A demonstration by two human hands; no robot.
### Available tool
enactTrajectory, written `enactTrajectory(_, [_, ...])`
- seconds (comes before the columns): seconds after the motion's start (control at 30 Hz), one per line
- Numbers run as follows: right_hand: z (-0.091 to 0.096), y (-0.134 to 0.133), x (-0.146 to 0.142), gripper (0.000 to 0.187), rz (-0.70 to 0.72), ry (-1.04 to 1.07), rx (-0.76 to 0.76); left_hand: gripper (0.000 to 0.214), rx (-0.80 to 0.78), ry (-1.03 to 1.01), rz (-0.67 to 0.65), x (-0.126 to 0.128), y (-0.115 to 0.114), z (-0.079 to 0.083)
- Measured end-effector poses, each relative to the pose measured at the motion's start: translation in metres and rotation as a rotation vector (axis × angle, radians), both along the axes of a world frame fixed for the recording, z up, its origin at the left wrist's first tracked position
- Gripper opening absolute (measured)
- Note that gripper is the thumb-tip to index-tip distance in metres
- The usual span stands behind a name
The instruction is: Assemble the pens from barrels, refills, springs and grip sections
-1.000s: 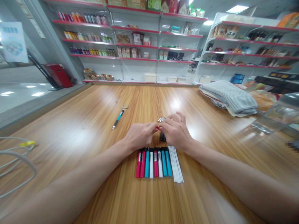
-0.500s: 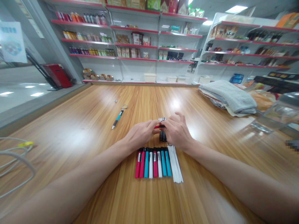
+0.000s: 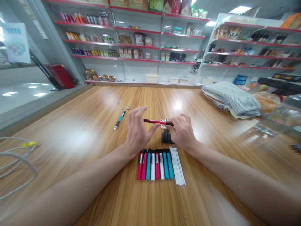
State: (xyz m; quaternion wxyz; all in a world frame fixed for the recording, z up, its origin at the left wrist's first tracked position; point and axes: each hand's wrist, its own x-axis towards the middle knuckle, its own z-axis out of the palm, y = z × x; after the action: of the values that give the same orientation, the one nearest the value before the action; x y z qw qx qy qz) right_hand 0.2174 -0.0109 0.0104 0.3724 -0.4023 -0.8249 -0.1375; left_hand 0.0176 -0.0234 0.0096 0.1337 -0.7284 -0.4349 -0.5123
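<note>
A red pen [image 3: 155,121] with black ends lies level in the air, its right end pinched between the thumb and fingers of my right hand [image 3: 184,130]. My left hand [image 3: 137,128] is open at the pen's other end, fingers raised and thumb stretched beneath the barrel; whether the thumb touches it I cannot tell. Behind the pen sit small silver pen tips [image 3: 164,120], partly hidden. Several black grips [image 3: 166,137] lie beside my right hand. Closer to me is a row of red, blue and white pen barrels [image 3: 157,166], with thin white refills [image 3: 177,166] to their right.
A blue pen [image 3: 120,120] lies at the left, near a small ring [image 3: 127,107]. Folded cloths [image 3: 232,99] and a clear plastic container [image 3: 272,116] are on the right. A white cable [image 3: 28,163] loops at the left edge. Stocked shelves [image 3: 138,59] stand behind the table.
My left hand has opened and moved left, away from my right hand. The red pen, mostly covered before, now shows along its length in my right hand.
</note>
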Motion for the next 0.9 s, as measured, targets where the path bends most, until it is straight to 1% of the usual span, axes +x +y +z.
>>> enactTrajectory(0.07, [-0.002, 0.002, 0.002, 0.009, -0.029, 0.035, -0.019, 0.058, -0.081, -0.197, -0.005, -0.003, 0.004, -0.003])
enactTrajectory(0.13, [-0.003, 0.004, 0.003, 0.01, -0.046, 0.044, -0.04, 0.048, -0.203, -0.3, -0.061, -0.007, 0.009, -0.005])
enactTrajectory(0.23, [-0.005, 0.006, 0.003, 0.011, -0.054, 0.047, -0.063, 0.026, -0.306, -0.358, -0.139, -0.011, 0.013, -0.009])
enactTrajectory(0.3, [-0.005, 0.007, 0.004, 0.011, -0.049, 0.048, -0.072, 0.021, -0.332, -0.349, -0.158, -0.012, 0.014, -0.009])
enactTrajectory(0.4, [-0.006, 0.008, 0.005, 0.012, -0.037, 0.048, -0.074, 0.021, -0.29, -0.226, -0.118, -0.013, 0.01, -0.007])
enactTrajectory(0.47, [-0.005, 0.007, 0.004, 0.013, -0.015, 0.037, -0.069, 0.023, -0.209, -0.038, -0.081, -0.011, 0.006, -0.002])
enactTrajectory(0.53, [-0.004, 0.005, 0.002, 0.013, 0.03, 0.005, -0.064, 0.021, -0.146, 0.209, -0.1, -0.008, 0.001, 0.002])
enactTrajectory(0.57, [-0.003, 0.003, 0.001, 0.014, 0.057, -0.015, -0.063, 0.018, -0.133, 0.32, -0.124, -0.005, -0.002, 0.003])
enactTrajectory(0.63, [-0.001, 0.0, -0.002, 0.014, 0.102, -0.046, -0.057, 0.016, -0.139, 0.442, -0.146, -0.002, -0.004, 0.003])
enactTrajectory(0.77, [0.002, -0.005, -0.005, 0.015, 0.129, -0.068, -0.023, 0.019, -0.201, 0.481, -0.181, 0.001, 0.0, -0.004])
enactTrajectory(0.9, [0.005, -0.007, -0.005, 0.018, 0.091, -0.105, -0.041, 0.022, -0.268, 0.455, -0.197, 0.0, 0.001, -0.006])
